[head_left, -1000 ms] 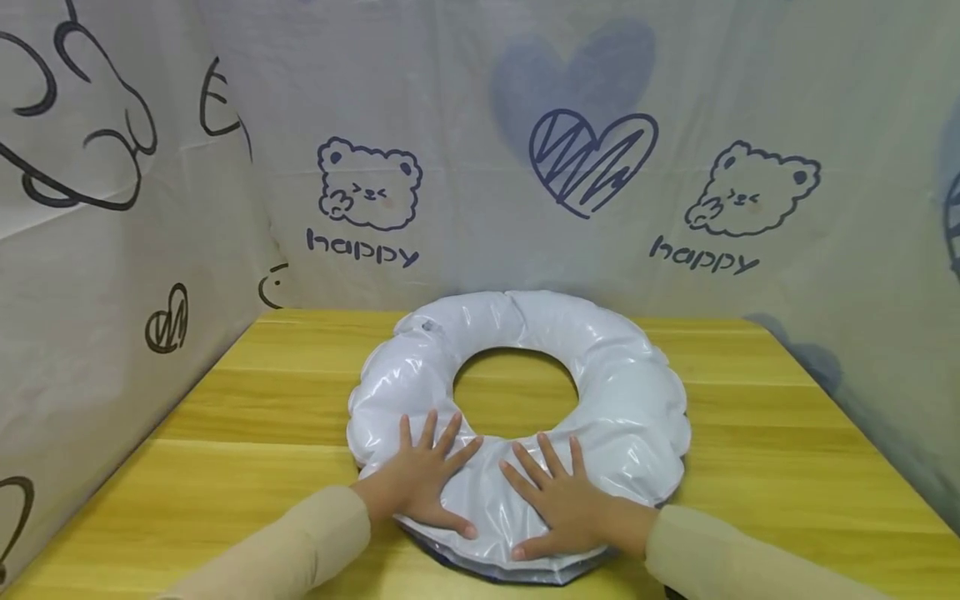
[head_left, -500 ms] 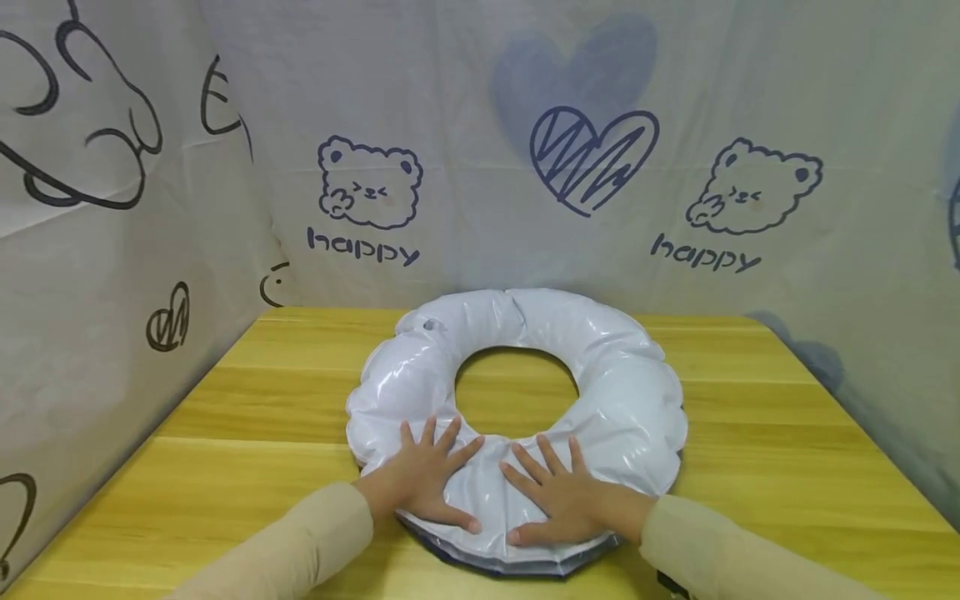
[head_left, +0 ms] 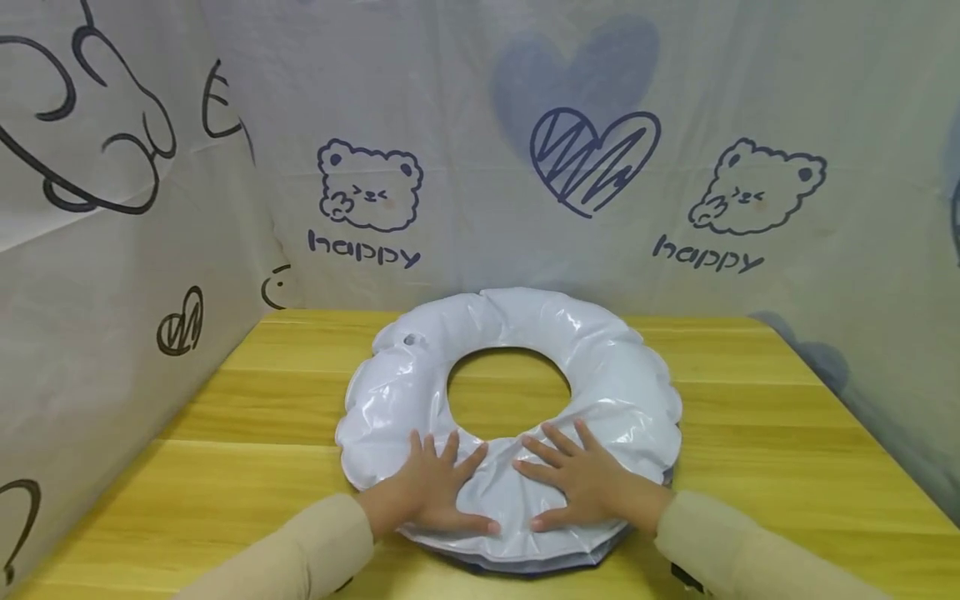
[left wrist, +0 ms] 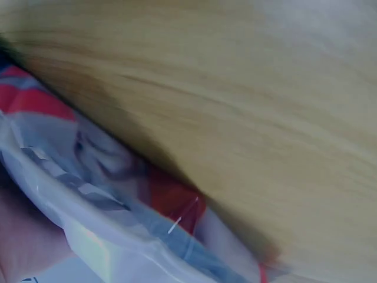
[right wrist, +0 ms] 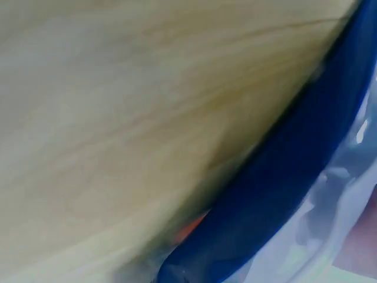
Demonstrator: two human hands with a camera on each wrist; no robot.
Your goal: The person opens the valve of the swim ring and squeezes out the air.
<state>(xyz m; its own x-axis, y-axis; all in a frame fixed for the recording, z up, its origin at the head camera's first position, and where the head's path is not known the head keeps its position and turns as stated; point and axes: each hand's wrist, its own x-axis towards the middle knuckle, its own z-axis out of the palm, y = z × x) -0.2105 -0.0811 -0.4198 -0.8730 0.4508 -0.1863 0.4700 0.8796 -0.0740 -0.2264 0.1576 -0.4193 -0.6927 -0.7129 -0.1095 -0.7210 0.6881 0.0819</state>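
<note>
A white inflatable swim ring [head_left: 626, 375] lies flat on the wooden table, softly wrinkled and partly filled. Both hands rest on its near side with fingers spread. My left hand [head_left: 435, 492] presses on the left of that part, thumb pointing inward. To its right lies my right hand [head_left: 588, 483], its thumb toward the left one. A small valve [head_left: 412, 339] shows at the ring's far left. In the left wrist view the ring's underside [left wrist: 106, 156] carries a red, grey and white print. A dark blue band [right wrist: 265, 183] edges its underside in the right wrist view.
The yellow wood-grain table [head_left: 247, 400] extends on both sides of the ring. Behind it hangs a pale curtain [head_left: 480, 225] with bears, hearts and "happy" printed on it. Another patterned sheet [head_left: 90, 275] borders the left side.
The ring has turned slightly counterclockwise, its valve moving left and nearer. Both hands have shifted a little to the right while staying on the ring.
</note>
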